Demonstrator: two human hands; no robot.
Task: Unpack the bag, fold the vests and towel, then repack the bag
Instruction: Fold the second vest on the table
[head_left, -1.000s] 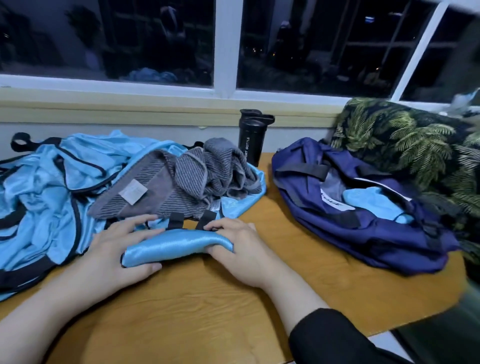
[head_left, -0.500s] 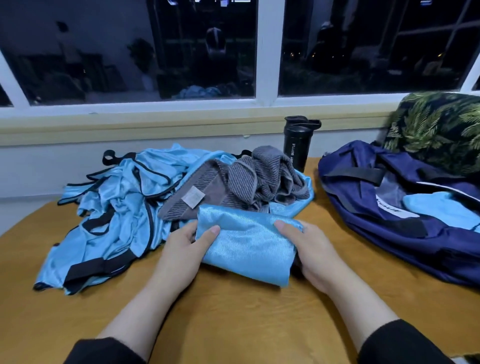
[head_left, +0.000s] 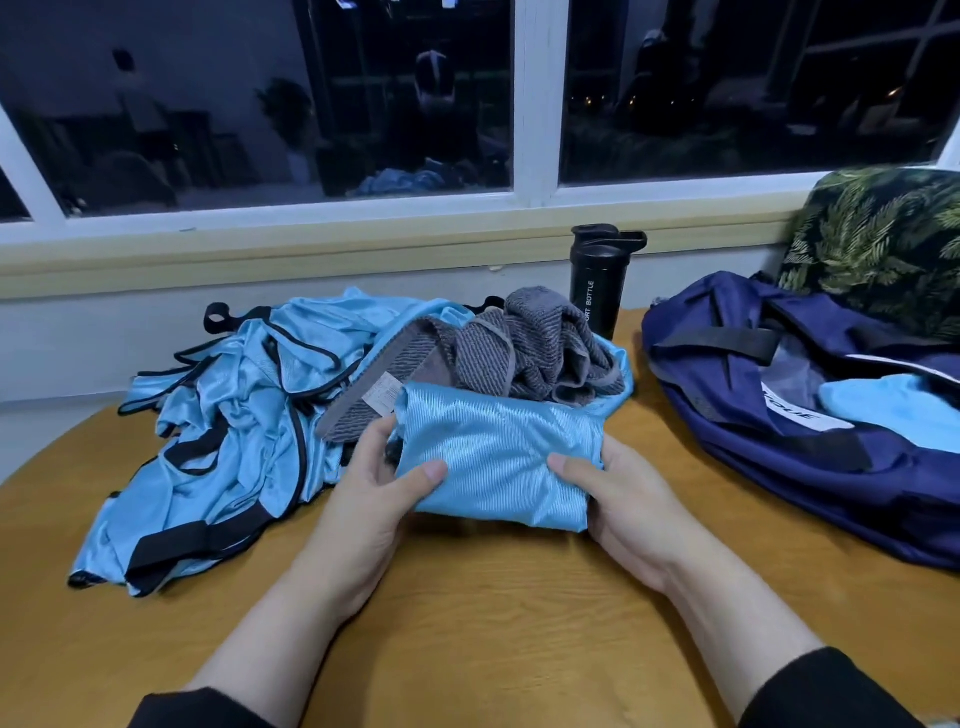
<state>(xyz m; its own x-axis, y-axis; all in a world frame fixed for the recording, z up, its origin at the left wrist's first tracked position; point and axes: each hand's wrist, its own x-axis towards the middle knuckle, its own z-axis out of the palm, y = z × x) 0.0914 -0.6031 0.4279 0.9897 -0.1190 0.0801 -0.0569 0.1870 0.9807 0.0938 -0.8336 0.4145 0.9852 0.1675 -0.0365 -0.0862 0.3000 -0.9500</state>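
left hand (head_left: 374, 483): centre of the frame, gripping the left edge of the folded vest, thumb on top of the cloth and fingers curled behind it.
right hand (head_left: 618, 499): just right of centre, gripping the right edge of the same vest, thumb lying across the top, fingers tucked under.
folded vest (head_left: 498, 462): shiny light blue, a compact rectangle held between both hands in the middle of the frame, its lower edge close over the surface; whether it touches the wood cannot be told.
vest pile (head_left: 234, 431): unfolded light blue vests with black trim, heaped at centre left, spreading down towards the lower left.
towel (head_left: 498, 358): grey, ribbed, crumpled on top of the pile's right part, just behind the folded vest; a pale label shows on its left flap.
bag (head_left: 769, 415): navy, lying open on the right side of the frame, black straps across it; a light blue cloth (head_left: 893, 410) shows inside its opening.
bottle (head_left: 597, 280): black, upright, upper centre right, behind the towel and left of the bag.
surface (head_left: 493, 623): wooden, rounded front edge, fills the lower half.
leaf-print cloth (head_left: 883, 244): dark with green fronds, upper right, behind the bag.
window (head_left: 535, 98): white frame, dark glass, along the top.
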